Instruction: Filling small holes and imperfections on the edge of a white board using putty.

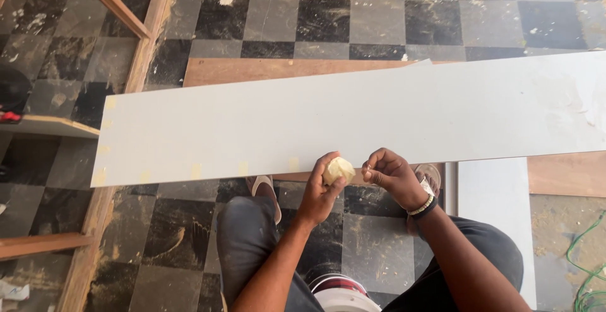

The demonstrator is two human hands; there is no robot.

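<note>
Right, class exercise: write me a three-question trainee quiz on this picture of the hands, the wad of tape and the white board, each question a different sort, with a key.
1. True or false: the left hand grips a crumpled yellowish wad of tape.
2. Multiple choice: the right hand is
A. flat on the floor
B. at the near edge of the long white board, fingers pinched together
C. holding a hammer
3. Fill in: small yellowish tape patches show along the board's ____ edge.

Key: 1 true; 2 B; 3 near
</note>
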